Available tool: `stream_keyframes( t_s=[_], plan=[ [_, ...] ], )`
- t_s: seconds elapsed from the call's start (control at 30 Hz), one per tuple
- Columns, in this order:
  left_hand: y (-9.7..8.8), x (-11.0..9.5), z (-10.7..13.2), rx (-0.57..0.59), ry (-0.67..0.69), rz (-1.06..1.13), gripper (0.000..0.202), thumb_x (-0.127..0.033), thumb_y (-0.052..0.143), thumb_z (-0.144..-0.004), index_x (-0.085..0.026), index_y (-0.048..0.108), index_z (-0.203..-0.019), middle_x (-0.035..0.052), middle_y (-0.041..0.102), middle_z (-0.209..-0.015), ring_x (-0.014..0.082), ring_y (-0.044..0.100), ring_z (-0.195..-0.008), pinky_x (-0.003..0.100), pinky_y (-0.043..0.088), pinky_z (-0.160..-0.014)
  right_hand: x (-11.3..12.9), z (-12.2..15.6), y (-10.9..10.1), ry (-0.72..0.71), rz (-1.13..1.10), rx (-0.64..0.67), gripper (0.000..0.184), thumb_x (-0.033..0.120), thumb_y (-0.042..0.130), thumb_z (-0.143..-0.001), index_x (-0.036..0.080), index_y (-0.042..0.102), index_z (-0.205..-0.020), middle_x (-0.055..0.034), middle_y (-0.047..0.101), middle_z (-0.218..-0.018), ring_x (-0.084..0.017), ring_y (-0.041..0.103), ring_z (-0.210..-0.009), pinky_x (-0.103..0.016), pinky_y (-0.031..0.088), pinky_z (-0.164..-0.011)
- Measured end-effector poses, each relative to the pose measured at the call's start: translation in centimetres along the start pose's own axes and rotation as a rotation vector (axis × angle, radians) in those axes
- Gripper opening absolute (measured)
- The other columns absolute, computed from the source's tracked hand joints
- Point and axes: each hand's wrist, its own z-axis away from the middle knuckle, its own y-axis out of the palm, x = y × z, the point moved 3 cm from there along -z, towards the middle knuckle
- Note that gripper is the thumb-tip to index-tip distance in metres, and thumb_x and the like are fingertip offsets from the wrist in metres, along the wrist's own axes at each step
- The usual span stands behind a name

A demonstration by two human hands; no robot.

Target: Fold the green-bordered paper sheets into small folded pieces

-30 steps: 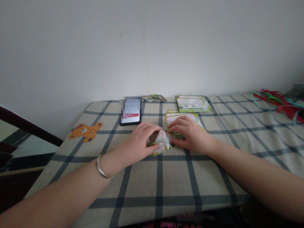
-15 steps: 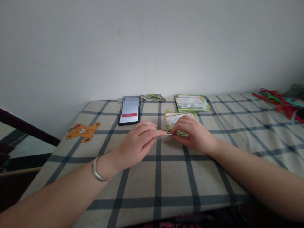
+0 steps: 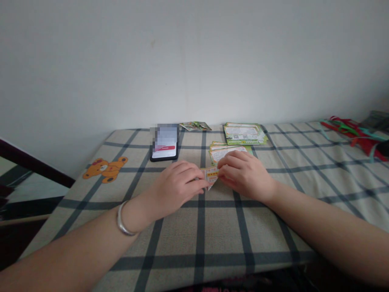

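Observation:
Between my hands is a small printed paper sheet [image 3: 212,175] with orange and yellow areas, its near edge slanting as if folded over. My left hand [image 3: 179,182] grips its left side, fingers bent over the paper. On the opposite side, the fingers of my right hand [image 3: 243,172] pinch the sheet and cover much of it. Just behind my right hand lies a fanned pile of green-edged printed leaflets [image 3: 226,153], partly hidden by the knuckles. A second leaflet stack [image 3: 243,133] rests farther back.
A phone [image 3: 164,146] with a lit screen lies back left, beside small folded paper pieces [image 3: 195,126] near the wall. A bear picture [image 3: 105,169] marks the checked tablecloth [image 3: 225,231] at left. Red and green straps [image 3: 355,132] lie at far right.
The sheet, seen nearly edge-on before, now shows its orange printed face. My left fingers have come down and nearer, and my right fingers have shifted slightly on the paper.

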Motion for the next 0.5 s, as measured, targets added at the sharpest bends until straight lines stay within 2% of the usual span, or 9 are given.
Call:
stream_keyframes(
  t_s=[0.07, 0.2, 0.33, 0.5],
  plan=[
    [0.1, 0.0, 0.0, 0.036, 0.014, -0.025, 0.022, -0.027, 0.062, -0.088, -0.020, 0.064, -0.109, 0.0038, 0.067, -0.103, 0.0214, 0.058, -0.096, 0.039, 0.049, -0.085, 0.0, 0.0, 0.1, -0.010, -0.001, 0.023, 0.022, 0.029, 0.047, -0.095, 0.020, 0.066, -0.088, -0.0038, 0.068, -0.097, -0.020, 0.054, -0.089, -0.034, 0.041, -0.076],
    [0.4, 0.1, 0.0, 0.099, 0.005, -0.039, 0.024, -0.033, 0.063, -0.087, -0.021, 0.064, -0.108, 0.0044, 0.067, -0.106, 0.0223, 0.060, -0.097, 0.040, 0.049, -0.085, 0.2, -0.1, 0.4, -0.084, 0.052, 0.106, 0.021, 0.027, 0.048, -0.096, 0.023, 0.067, -0.092, -0.0023, 0.068, -0.087, -0.021, 0.054, -0.090, -0.035, 0.038, -0.075],
    [0.6, -0.1, 0.0, 0.126, -0.001, -0.071, 0.016, -0.029, 0.058, -0.090, -0.019, 0.066, -0.101, 0.0044, 0.068, -0.099, 0.0222, 0.061, -0.093, 0.040, 0.050, -0.083, 0.5, -0.1, 0.6, -0.124, 0.078, 0.152, 0.018, 0.025, 0.051, -0.094, 0.022, 0.068, -0.089, -0.0018, 0.067, -0.083, -0.021, 0.052, -0.085, -0.035, 0.037, -0.071],
    [0.4, -0.6, -0.3, 0.126, 0.022, -0.138, 0.018, -0.022, 0.054, -0.090, -0.016, 0.065, -0.103, 0.0057, 0.069, -0.097, 0.0234, 0.060, -0.094, 0.043, 0.048, -0.085, 0.2, 0.0, 1.1, -0.118, -0.028, 0.122, 0.023, 0.030, 0.049, -0.095, 0.024, 0.070, -0.088, -0.0015, 0.066, -0.082, -0.020, 0.050, -0.081, -0.033, 0.038, -0.071]
  ],
)
